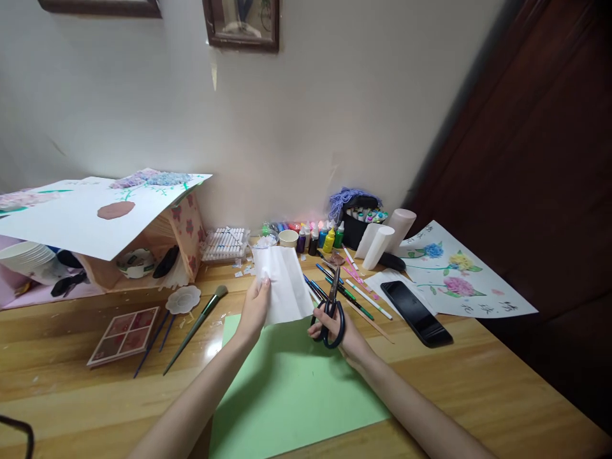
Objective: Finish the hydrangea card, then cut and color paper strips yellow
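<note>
My left hand (pixel 255 307) pinches the left edge of a white sheet of thin paper (pixel 285 287), thumb on top, and holds it upright above the table. In my right hand (pixel 347 335) is a pair of dark-handled scissors (pixel 333 294), fingers around the loops and blades pointing up and away. The blades look closed and stand apart from the sheet, to its right. Beneath both hands lies a sheet of light green paper (pixel 296 395) on the wooden table.
Pens (pixel 351 299), a black phone (pixel 417 313) and a flower painting (pixel 454 274) lie right. Paper rolls (pixel 379 247) and paint bottles (pixel 329 240) stand behind. Leftward are a brush (pixel 196 328), a palette (pixel 125 335) and a small shelf (pixel 184 239) carrying a large painting (pixel 90 217).
</note>
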Available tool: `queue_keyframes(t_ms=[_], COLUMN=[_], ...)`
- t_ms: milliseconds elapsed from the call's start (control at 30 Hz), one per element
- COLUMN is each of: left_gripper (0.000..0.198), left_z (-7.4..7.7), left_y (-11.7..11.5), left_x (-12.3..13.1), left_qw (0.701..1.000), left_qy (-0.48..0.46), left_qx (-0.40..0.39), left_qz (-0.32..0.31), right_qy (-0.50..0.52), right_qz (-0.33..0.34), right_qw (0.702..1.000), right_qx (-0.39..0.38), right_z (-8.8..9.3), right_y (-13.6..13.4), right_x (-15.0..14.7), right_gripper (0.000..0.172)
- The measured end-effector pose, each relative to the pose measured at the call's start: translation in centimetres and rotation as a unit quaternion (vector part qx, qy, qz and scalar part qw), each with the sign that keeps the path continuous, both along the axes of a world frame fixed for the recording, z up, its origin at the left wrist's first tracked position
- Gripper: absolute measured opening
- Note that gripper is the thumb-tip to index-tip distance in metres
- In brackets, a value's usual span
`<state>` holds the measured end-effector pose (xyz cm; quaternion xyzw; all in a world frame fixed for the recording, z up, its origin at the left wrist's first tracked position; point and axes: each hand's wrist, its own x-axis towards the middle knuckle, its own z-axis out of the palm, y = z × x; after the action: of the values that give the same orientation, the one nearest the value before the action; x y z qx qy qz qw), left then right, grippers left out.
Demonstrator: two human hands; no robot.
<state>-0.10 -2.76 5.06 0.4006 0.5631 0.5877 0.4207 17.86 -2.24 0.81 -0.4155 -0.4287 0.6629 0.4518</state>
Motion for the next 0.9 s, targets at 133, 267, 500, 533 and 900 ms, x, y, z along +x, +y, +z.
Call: queue_keyframes(t_ms=[133,267,500,533,900], left_gripper=[0.047,0.054,0.043,0.041,0.055], left_z=[-0.4,-0.3,-0.3,-0.2,1.6], left_y=[-0.6,-1.4,-0.8,-0.5,0.8], left_x=[1.5,2.8,1.8,1.3,-2.6], left_qw=[0.999,0.993,0.989,0.991,0.999], left_qy=[-0.022,-0.038,-0.033,-0.029,-0.005], left_qx=[-0.024,-0.089,-0.141,-0.130,-0.001], left_qz=[-0.011,-0.063,-0.034,-0.015,0.035], right_qy=[0.015,-0.023,-0.027,0.006,0.029], right_qz=[-0.073,-0.081,-0.024,0.008,0.334], right_qw=[0.997,0.996,0.996,0.998,0.939], right_qx=[0.007,0.031,0.079,0.062,-0.073], right_z=[-0.9,-0.9,0.1,0.2,0.0], right_y=[0.4,0.7,-0.6,-0.8,-4.1], right_x=[0.1,0.5,1.1,1.2,0.5], right_gripper=[0.052,0.053,0.039,0.041,0.078])
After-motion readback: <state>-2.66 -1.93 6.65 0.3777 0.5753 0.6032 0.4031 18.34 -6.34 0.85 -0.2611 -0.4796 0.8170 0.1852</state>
